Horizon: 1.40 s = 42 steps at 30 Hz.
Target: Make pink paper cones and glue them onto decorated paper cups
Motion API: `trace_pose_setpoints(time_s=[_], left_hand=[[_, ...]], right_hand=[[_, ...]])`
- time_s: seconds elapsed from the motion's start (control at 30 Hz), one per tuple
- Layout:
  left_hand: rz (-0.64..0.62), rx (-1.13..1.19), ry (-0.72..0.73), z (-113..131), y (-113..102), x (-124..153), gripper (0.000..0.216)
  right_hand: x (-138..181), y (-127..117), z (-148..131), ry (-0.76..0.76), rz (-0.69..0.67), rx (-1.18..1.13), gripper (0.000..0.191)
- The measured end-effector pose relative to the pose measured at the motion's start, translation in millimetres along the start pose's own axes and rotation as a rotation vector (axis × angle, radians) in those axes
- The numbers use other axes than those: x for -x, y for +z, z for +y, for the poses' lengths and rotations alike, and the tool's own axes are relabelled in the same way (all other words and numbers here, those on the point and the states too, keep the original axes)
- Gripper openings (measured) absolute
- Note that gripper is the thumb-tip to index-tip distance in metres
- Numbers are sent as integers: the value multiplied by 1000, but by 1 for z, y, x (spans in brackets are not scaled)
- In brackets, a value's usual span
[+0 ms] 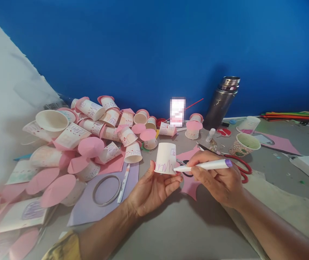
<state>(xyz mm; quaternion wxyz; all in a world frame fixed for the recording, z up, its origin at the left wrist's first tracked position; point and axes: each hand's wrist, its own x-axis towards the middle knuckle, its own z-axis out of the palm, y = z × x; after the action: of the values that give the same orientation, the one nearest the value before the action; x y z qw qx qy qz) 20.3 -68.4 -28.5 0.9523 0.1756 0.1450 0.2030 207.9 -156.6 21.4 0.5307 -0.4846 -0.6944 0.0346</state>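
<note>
My left hand (pixel 154 191) holds a white paper cup (pixel 165 155) upside down by its rim, which faces down. Purple zigzag lines run along the lower part of the cup, and a small purple square is drawn higher up. In my right hand (pixel 216 177) is a white marker (pixel 205 165) with a purple end, pinched between thumb and fingers. Its tip touches or nearly touches the cup's side near the rim. Behind my right hand lie pink paper scraps (pixel 191 187) and red-handled scissors (pixel 242 167), partly covered.
Many decorated cups with pink paper pieces (pixel 90 146) are heaped at left. A tape roll (pixel 107 190) and another marker (pixel 124 183) rest on purple paper (pixel 82 206). A dark flask (pixel 220 104) stands by the blue wall; a patterned cup (pixel 244 145) and cloth (pixel 279 206) are at right.
</note>
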Motion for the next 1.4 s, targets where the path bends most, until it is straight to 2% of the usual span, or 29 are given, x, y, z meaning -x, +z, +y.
trace_pose_setpoints(time_s=[0.13, 0.23, 0.4, 0.53, 0.67, 0.9, 1.03, 1.2, 1.33, 1.4], left_hand=[[14, -63, -2, -2, -3, -1, 60], [29, -97, 11, -3, -4, -2, 50], [-41, -174, 9, -4, -5, -1, 68], [-36, -183, 22, -3, -7, 1, 54], [-27, -147, 10, -1, -6, 2, 52], [-21, -124, 9, -1, -5, 0, 51], [-41, -106, -7, -1, -4, 1, 54], [-53, -70, 12, 1, -3, 3, 52], [-81, -53, -3, 1, -4, 3, 55], [-79, -55, -5, 0, -4, 3, 56]], right_hand=[[-1, 2, 1, -41, -14, 45, 12], [-1, 3, 1, -77, -75, 40, 11], [2, 4, 1, -43, -87, 14, 9], [1, 1, 2, -1, -36, 4, 10], [1, -1, 4, 16, 45, 43, 8], [-2, -1, -1, -42, -74, 25, 10], [-3, -1, -1, 0, -3, 65, 10], [0, -2, 0, 26, -54, -1, 11], [0, -1, 0, 42, 34, 39, 13], [0, -2, 0, 43, 9, 14, 13]])
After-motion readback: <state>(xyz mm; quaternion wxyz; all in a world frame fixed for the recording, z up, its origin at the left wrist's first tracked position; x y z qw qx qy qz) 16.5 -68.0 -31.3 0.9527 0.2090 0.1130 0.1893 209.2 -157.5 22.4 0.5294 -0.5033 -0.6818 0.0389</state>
